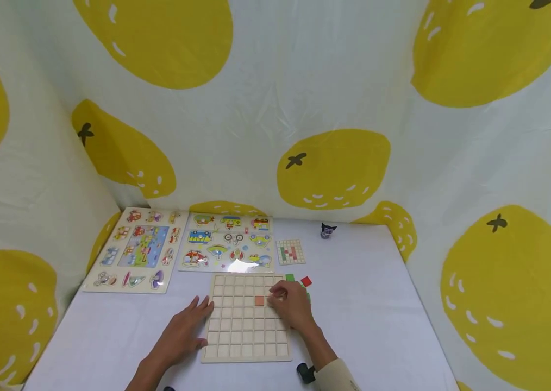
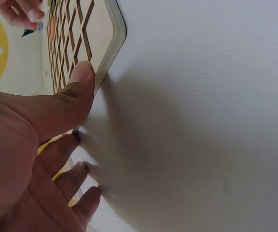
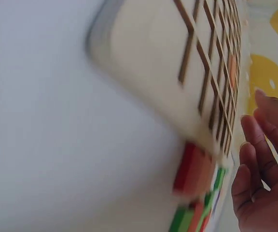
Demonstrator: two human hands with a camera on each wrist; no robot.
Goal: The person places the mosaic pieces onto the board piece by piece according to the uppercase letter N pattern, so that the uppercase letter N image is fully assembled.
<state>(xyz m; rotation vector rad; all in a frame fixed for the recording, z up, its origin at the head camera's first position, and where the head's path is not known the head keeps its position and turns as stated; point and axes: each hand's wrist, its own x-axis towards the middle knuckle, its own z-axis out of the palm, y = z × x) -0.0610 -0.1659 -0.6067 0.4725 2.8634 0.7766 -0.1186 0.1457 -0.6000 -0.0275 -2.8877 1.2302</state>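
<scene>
A wooden grid board (image 1: pixel 236 324) lies on the table with one orange-red tile (image 1: pixel 259 301) in a cell of its upper right part. My left hand (image 1: pixel 183 330) rests along the board's left side, fingers spread; the left wrist view shows its thumb (image 2: pixel 81 72) on the edge. Over the right side of the board is my right hand (image 1: pixel 294 308), its fingers bent loosely beside the tile. In the right wrist view its thumb and fingers stand apart with nothing between them. Green tiles (image 1: pixel 290 277) and a red tile (image 1: pixel 306 281) lie beyond it, partly hidden by it.
A small pattern card (image 1: pixel 291 243) with coloured squares lies behind the grid board. Two picture puzzle boards (image 1: pixel 174 267) (image 1: pixel 226 266) lie at the back left. A small dark figurine (image 1: pixel 327 231) stands at the back. The patterned curtain (image 1: pixel 256 108) closes off the table's far side.
</scene>
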